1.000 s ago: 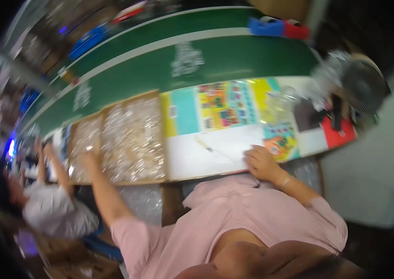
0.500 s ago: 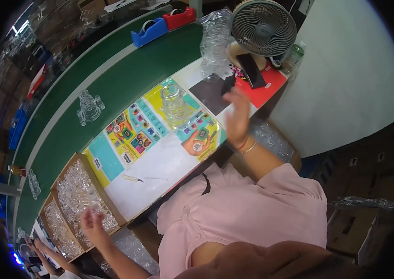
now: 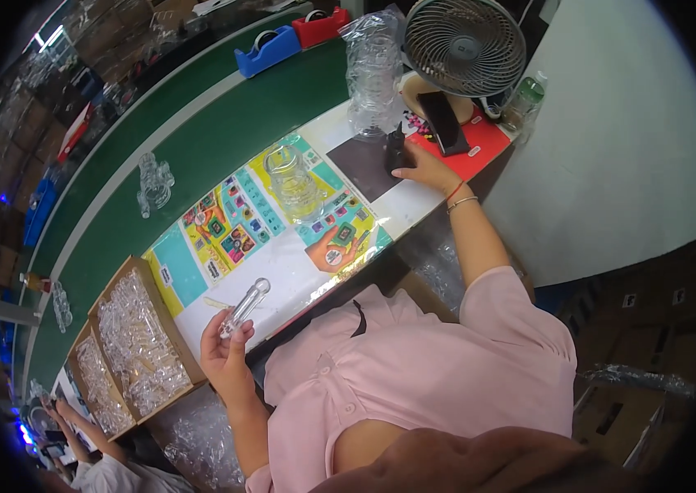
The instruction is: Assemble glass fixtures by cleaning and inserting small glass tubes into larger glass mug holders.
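A clear, glass-like tube (image 3: 249, 302) with a rounded tip slants up from my left hand (image 3: 230, 352), whose fingers are closed around its lower end. Over at the far right of the worktop, my right hand (image 3: 430, 170) grips a small black bottle (image 3: 396, 156) with a pointed nozzle; whether its base touches the surface I cannot tell. Between the hands, a clear ribbed vessel (image 3: 292, 185) stands on the colourful printed sheet (image 3: 237, 222). Left of my left hand, a divided cardboard box (image 3: 169, 329) holds many small clear pieces.
A green conveyor (image 3: 208, 156) runs behind the worktop, carrying a clear vessel (image 3: 153, 185) and blue (image 3: 270, 51) and red (image 3: 321, 27) tape dispensers. A wrapped clear stack (image 3: 374, 82), fan (image 3: 465, 48) and dark phone (image 3: 442, 123) stand far right. Another person's hands (image 3: 60, 411) show lower left.
My left hand has come away from the box and now holds a clear tube over the worktop. My right hand has closed on the black bottle.
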Demonstrator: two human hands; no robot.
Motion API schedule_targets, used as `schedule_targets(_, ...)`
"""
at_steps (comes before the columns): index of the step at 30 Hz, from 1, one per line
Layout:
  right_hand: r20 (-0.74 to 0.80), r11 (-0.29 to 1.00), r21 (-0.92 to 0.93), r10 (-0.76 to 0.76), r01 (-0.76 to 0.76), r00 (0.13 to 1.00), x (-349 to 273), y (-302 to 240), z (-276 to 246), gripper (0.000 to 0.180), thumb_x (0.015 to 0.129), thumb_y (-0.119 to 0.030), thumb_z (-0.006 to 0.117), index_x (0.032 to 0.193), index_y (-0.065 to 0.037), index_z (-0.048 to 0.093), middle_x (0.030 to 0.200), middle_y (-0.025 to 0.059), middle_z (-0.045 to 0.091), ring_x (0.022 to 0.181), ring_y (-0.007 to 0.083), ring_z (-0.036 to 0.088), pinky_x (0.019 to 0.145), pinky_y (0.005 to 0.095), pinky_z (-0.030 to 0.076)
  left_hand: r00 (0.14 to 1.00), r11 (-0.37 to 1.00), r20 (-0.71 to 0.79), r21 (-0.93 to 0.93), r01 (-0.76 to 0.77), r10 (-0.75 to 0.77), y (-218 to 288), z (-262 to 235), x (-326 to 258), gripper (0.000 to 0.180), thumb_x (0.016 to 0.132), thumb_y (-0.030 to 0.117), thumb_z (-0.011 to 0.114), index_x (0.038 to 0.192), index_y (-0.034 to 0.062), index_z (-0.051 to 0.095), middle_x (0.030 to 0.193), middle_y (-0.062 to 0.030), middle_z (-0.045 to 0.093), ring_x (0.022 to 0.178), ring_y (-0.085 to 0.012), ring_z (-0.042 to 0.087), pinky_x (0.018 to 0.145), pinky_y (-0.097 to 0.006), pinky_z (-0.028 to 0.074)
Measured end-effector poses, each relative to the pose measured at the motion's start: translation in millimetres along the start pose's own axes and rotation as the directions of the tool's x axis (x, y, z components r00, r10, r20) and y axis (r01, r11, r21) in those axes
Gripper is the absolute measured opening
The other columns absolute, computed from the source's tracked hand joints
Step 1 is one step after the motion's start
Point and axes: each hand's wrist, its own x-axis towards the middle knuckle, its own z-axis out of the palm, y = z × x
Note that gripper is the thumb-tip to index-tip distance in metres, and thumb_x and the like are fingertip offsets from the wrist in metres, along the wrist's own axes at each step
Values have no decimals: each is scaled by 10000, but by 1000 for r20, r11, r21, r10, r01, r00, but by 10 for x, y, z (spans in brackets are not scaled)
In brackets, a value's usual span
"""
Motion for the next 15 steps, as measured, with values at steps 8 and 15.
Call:
schedule_targets(8, -171, 892, -447, -152, 61, 974, -110, -167, 307, 755, 601, -169, 797, 1200, 34, 386, 1113, 157, 534, 1060, 233, 509, 920, 321, 392, 994, 990, 82, -107, 87, -79, -73, 178, 118, 325, 784, -51, 582, 1090, -48, 475, 1062, -185, 566, 886, -206, 596, 785, -287, 496)
schedule_targets(15, -60, 986, 143, -79, 87, 995, -644, -987, 669, 505, 645, -60, 745, 1060, -15, 461, 961, 98, 588, 902, 171, 578, 833, 304, 442, 992, 990, 115, -130, 63, -48, -7, 291, 228, 332, 753, -90, 608, 1060, -38, 492, 1070, -157, 568, 949, -167, 565, 827, -269, 475)
